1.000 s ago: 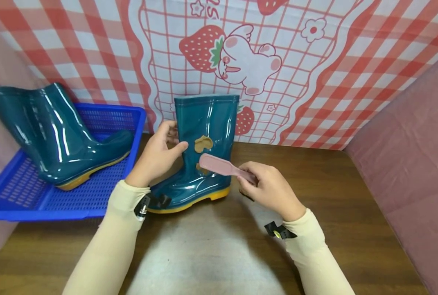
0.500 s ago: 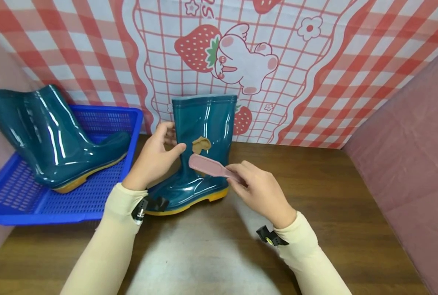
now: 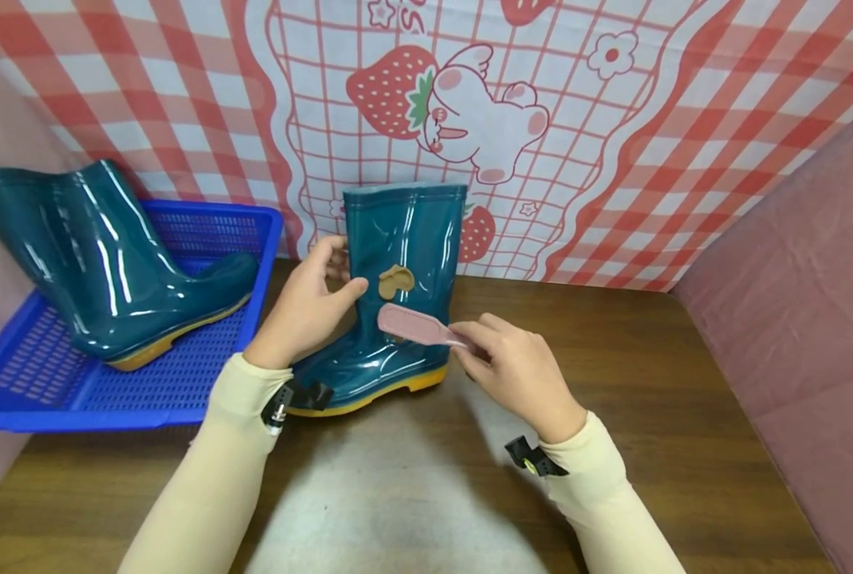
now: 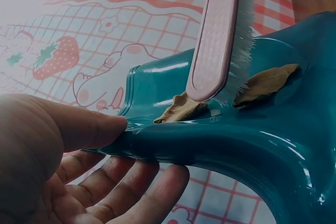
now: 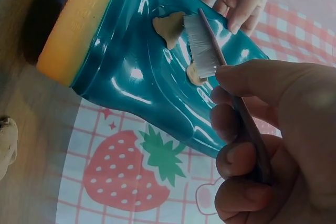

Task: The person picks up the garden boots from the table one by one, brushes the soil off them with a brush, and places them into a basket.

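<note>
A dark green rain boot [image 3: 419, 231] with a yellow sole stands upright on the table, toe to the left. Brown mud-like patches [image 3: 396, 282] stick to its side. My left hand [image 3: 304, 299] grips the front of the shaft, thumb on the near side and fingers behind it. In my right hand [image 3: 516, 363] is the handle of a pink scrub brush [image 3: 412, 323], held with curled fingers. White bristles [image 5: 200, 45] face the boot between two patches in the right wrist view. From above, the brush head partly covers the lower patch.
On the left, a blue plastic basket [image 3: 147, 418] holds a second green rain boot [image 3: 118, 271] leaning in it. A brown lump [image 5: 6, 142] lies on the table at the right wrist view's edge. Behind the boot hangs a checked strawberry cloth [image 3: 577, 159].
The brush has moved left across the boot's side and slightly down, with my right hand following. My left hand keeps its grip and the boot stays in place.
</note>
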A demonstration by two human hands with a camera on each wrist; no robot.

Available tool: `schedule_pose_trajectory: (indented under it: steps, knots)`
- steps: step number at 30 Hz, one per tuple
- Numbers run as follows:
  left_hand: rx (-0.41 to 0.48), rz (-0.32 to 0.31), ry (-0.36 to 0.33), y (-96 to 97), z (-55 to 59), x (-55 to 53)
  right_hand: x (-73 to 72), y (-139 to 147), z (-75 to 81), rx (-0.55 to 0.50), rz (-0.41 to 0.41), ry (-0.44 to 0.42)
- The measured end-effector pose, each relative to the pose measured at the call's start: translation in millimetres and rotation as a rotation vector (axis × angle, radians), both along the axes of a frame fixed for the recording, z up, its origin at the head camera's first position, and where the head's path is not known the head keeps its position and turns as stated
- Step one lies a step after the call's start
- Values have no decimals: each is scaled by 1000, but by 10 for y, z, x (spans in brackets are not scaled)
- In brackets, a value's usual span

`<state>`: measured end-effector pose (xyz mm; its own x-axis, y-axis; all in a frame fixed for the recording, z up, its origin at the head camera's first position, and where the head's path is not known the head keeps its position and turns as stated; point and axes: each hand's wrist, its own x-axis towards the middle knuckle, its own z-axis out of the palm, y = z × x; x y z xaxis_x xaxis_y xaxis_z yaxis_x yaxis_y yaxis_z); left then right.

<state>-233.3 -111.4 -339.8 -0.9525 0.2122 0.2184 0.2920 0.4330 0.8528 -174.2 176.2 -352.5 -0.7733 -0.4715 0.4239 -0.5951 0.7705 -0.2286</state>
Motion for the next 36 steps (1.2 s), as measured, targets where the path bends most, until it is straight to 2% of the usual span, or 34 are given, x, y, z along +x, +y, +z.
schedule_pose_trajectory:
  steps: [9, 21, 25, 36]
  knots:
    - [11, 2, 8, 5, -1, 14, -16, 16, 9, 4, -5, -23]
    - [13, -13, 31, 38, -1, 49, -9, -13, -13, -94, 54, 44]
    - [12, -18, 45, 45, 0, 45, -10, -1, -19, -76, 64, 37]
    - [5, -22, 50, 53, 10, 34, -15, 78, 31, -35, 25, 7]
